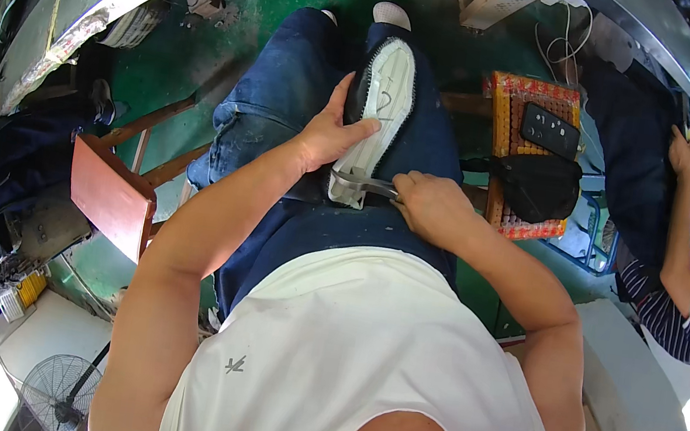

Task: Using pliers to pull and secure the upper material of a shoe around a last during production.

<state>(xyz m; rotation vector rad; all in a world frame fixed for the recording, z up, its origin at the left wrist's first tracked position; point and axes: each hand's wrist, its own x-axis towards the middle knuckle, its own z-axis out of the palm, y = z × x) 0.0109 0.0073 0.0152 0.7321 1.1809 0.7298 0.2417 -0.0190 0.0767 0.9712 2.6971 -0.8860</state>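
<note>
A shoe (pixel 394 77) lies sole side up along my thighs, its toe pointing away from me. Its underside is whitish, with a jagged dark edge of upper folded around the rim. Against its left side rests my left hand (pixel 331 136), closed on the shoe, thumb lying across the white underside. My right hand (pixel 434 209) is wrapped round the handles of metal pincers (pixel 360 183). The curved head of the pincers lies over the heel end; whether its jaws grip the edge cannot be made out.
At my right, a seat with a beaded cover (pixel 506 137) bears a black phone (pixel 550 131) and a black waist bag (pixel 536 188). Beyond it sits a person in a striped shirt (pixel 674 310). A reddish wooden seat (pixel 111 196) stands left, with a fan (pixel 60 392) behind it.
</note>
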